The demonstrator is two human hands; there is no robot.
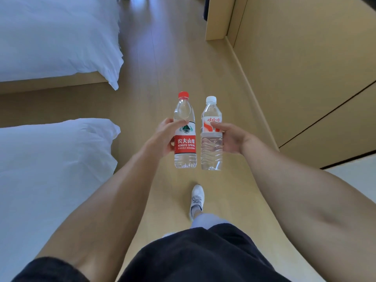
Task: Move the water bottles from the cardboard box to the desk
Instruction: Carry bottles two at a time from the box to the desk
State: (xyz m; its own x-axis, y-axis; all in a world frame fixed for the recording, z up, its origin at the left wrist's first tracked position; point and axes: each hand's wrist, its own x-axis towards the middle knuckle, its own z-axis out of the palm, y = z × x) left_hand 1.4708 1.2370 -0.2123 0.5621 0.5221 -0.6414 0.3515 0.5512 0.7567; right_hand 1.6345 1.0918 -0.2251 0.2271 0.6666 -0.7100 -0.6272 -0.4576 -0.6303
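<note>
My left hand (pixel 165 137) grips a clear water bottle with a red cap and red label (pixel 185 159), held upright above the floor. Beside it, almost touching, my right hand (pixel 230 137) grips a second clear bottle with a white cap and a white-and-orange label (pixel 211 157), also upright. Both bottles look full. Neither the cardboard box nor the desk is in view.
Two beds with white bedding (pixel 50 37) (pixel 46 169) line the left side. A light wooden floor (pixel 179 58) runs ahead between the beds and a wooden wall with cabinet panels (pixel 305 68) on the right. My white shoe (pixel 197 200) steps forward below the bottles.
</note>
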